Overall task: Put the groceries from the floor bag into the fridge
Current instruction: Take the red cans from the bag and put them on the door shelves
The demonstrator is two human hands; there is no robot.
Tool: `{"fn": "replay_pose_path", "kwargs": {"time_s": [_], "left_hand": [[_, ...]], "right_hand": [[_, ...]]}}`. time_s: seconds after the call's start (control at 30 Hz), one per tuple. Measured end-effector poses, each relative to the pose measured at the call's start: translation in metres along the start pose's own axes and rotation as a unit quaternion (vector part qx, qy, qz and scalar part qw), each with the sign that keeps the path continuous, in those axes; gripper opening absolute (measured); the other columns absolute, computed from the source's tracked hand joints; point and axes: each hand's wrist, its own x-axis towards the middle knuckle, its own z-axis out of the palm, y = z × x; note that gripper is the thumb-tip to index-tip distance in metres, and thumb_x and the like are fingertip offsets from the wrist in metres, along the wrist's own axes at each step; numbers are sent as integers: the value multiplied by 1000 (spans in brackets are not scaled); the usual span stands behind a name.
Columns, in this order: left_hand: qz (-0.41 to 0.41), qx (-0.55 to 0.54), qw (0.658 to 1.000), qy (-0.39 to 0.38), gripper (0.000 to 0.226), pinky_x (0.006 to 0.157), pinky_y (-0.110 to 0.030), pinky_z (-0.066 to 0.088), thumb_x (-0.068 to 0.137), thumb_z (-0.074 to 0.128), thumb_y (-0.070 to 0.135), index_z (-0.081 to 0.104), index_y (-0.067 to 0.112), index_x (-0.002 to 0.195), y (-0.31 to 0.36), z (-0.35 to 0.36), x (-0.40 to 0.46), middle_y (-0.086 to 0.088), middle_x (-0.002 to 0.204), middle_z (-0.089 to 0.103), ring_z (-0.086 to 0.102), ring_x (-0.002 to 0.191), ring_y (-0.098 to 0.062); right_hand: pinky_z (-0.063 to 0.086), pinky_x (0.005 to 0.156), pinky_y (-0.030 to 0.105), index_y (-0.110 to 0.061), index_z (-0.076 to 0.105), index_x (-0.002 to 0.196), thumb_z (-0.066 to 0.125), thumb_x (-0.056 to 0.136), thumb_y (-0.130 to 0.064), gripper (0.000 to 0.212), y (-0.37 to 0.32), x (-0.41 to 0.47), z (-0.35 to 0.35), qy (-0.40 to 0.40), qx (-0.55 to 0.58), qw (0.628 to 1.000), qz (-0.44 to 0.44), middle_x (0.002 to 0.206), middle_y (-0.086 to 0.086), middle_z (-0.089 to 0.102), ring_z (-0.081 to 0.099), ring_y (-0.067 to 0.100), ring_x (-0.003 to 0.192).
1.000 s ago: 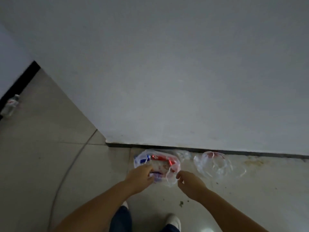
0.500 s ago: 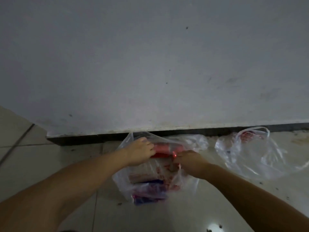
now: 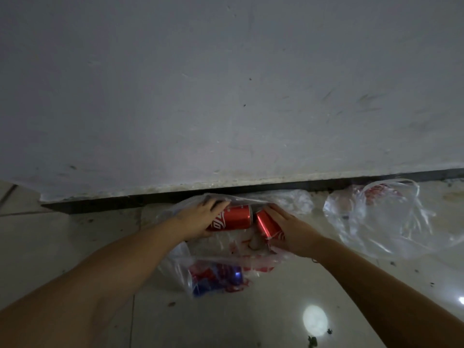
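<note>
Gripping one red can [image 3: 232, 218] lying sideways, the left hand [image 3: 200, 217] has its fingers curled over the can's far side; the right hand [image 3: 292, 231] wraps a second red can [image 3: 267, 226], tilted, just beside the first. Both sit at the mouth of the clear floor bag [image 3: 213, 262], below the hands. A blue-and-red pack [image 3: 216, 277] remains inside, nearer the person. No fridge shows, so unloading looks barely begun. White Coca-Cola-style script marks the left can; other print is unreadable.

Blue-and-red packet [image 3: 216, 276] blurred behind bag plastic [image 3: 175, 270]; second bag [image 3: 391, 222] contents indistinct, right edge cropped.
</note>
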Motion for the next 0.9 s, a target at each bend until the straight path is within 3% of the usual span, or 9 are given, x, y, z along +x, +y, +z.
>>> {"fn": "replay_pose_path", "kwargs": {"time_s": [0.13, 0.23, 0.3, 0.37, 0.43, 0.53, 0.63, 0.8, 0.9], "left_hand": [[99, 158, 976, 113, 95, 85, -36, 54, 54, 88, 27, 46, 7, 136, 3, 7, -16, -15, 123, 62, 65, 104, -26], [105, 153, 971, 148, 89, 75, -32, 57, 38, 94, 31, 62, 7, 118, 4, 2, -13, -12, 106, 68, 68, 91, -24], [69, 111, 982, 134, 86, 87, -31, 52, 57, 86, 40, 54, 8, 129, 8, -7, -9, -11, 121, 60, 61, 105, -24], [15, 70, 993, 91, 86, 109, -35, 33, 78, 71, 39, 26, 10, 146, 13, -6, -2, -11, 144, 39, 42, 129, -26], [-36, 24, 997, 59, 91, 114, -39, 24, 80, 68, 41, 14, 14, 149, 19, -6, 2, -8, 150, 31, 33, 136, -26], [-62, -42, 995, 59, 88, 111, -39, 29, 78, 69, 40, 18, 20, 147, 25, -6, 6, -7, 146, 36, 34, 134, -25], [-47, -111, 990, 77, 84, 102, -35, 39, 77, 69, 38, 22, 24, 146, 23, -6, -1, -7, 140, 39, 40, 128, -25], [-39, -307, 945, 110, 80, 90, -21, 44, 81, 71, 28, 24, 20, 145, 25, -20, -23, -10, 141, 40, 50, 121, -20], [-64, -285, 941, 171, 78, 95, -25, 42, 76, 74, 36, 32, 20, 140, 22, -27, -29, -5, 140, 39, 47, 124, -21]], "right_hand": [[39, 107, 46, -30, 2, 148, 69, 77, -50, 100, -11, -2, 8, 22, -29, 997, 67, 155, 3, 16, 41, 26, 131], [41, 103, 40, -25, 9, 146, 61, 81, -55, 89, -25, -3, 18, 92, -83, 985, 119, 137, 10, 41, 50, 26, 120], [39, 103, 42, -22, 5, 147, 58, 82, -57, 91, -25, -3, 21, 77, -101, 981, 148, 128, 10, 52, 57, 25, 111], [26, 111, 48, -22, -9, 148, 60, 81, -57, 103, -26, -5, 22, 30, -120, 978, 168, 120, 4, 61, 62, 22, 106], [14, 115, 50, -19, -16, 148, 59, 80, -59, 109, -27, -6, 26, 7, -133, 977, 169, 117, 0, 64, 62, 21, 108], [31, 112, 48, -25, -6, 147, 65, 80, -50, 101, -20, -9, 33, 27, -32, 982, 185, 118, 1, 64, 63, 19, 105], [55, 86, 42, -36, 7, 142, 70, 72, -41, 95, -18, -13, 35, 76, 97, 972, 199, 113, 6, 61, 64, 20, 94], [43, 101, 45, -27, 27, 139, 66, 76, -51, 78, -35, -22, 10, 167, 85, 962, 201, 126, 10, 48, 50, 28, 116], [33, 106, 39, -30, 32, 139, 64, 77, -56, 74, -51, -22, -5, 200, 32, 967, 155, 129, 7, 44, 41, 25, 122]]}}
